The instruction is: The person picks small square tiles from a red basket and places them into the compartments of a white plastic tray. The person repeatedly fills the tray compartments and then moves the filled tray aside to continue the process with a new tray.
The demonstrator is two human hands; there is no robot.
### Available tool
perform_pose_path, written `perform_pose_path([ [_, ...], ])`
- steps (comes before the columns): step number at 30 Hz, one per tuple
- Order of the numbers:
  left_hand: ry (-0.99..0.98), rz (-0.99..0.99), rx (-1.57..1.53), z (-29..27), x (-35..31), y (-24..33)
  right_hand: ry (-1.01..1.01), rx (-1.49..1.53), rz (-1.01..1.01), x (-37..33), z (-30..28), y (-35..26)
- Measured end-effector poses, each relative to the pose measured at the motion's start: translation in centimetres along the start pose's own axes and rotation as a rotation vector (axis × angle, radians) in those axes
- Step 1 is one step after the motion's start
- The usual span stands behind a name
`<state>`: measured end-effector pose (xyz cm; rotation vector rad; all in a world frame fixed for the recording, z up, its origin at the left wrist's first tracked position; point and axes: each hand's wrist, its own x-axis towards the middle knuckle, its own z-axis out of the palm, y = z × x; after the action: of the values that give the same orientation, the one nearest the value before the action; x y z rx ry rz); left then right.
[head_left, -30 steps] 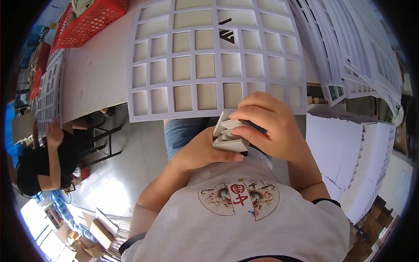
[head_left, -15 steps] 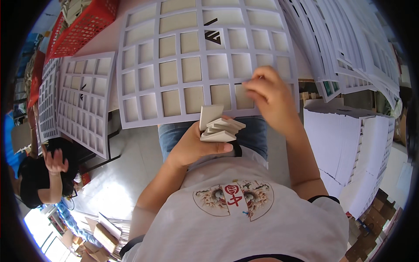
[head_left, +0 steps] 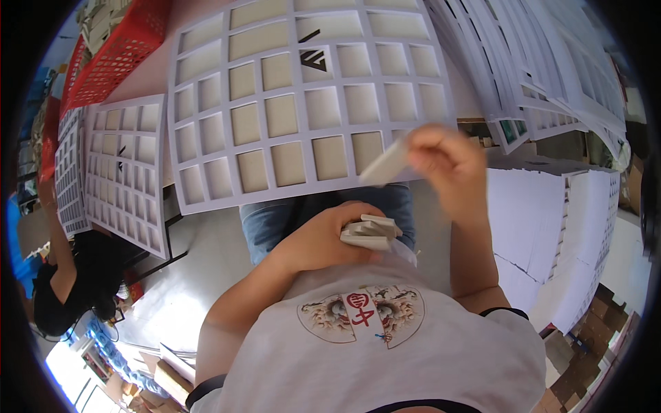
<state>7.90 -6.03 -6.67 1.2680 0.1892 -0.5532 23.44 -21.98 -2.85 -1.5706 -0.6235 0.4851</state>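
Observation:
A white grid board (head_left: 227, 199) with many rectangular openings lies in front of me, its near edge over my lap. Several openings in its middle columns hold beige rectangular pieces (head_left: 288, 164); the others show a whiter bottom. Close to my belly, my left hand (head_left: 327, 230) is closed round a small fanned stack of off-white flat pieces (head_left: 368, 235). My right hand (head_left: 449, 165), blurred by motion, pinches a single off-white flat piece (head_left: 383, 164). That piece is tilted above the board's near right part, overlapping the row of openings closest to me.
A red plastic basket (head_left: 117, 62) full of pale pieces stands at the far left. More grid boards (head_left: 162, 172) lean beside the table there, near another person's arm (head_left: 64, 255). Stacked white boards (head_left: 482, 82) fill the far right; a large white carton (head_left: 523, 227) stands below them.
My right hand, earlier over a near opening, now has a flat piece in its fingers. The upright piece is gone from my left hand's stack, and that hand is nearer my body.

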Motion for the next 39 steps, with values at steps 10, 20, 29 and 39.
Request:
perform_pose_path([
  [10,0.111,0.061,-0.226,-0.4,1.0,0.2,-0.039,-0.645,-0.324,2.6,-4.1,2.7],
  [20,0.052,0.024,-0.370,-0.8,1.1,0.3,-0.230,-0.952,-0.492,0.2,-3.5,2.0],
  [29,-0.019,0.111,-0.582,-0.2,0.5,0.3,-0.252,-0.154,-0.158,-2.1,-1.1,1.5],
  [39,0.089,0.205,-0.459,0.1,-0.6,0.2,0.297,-0.190,0.009,0.2,-6.1,2.1],
])
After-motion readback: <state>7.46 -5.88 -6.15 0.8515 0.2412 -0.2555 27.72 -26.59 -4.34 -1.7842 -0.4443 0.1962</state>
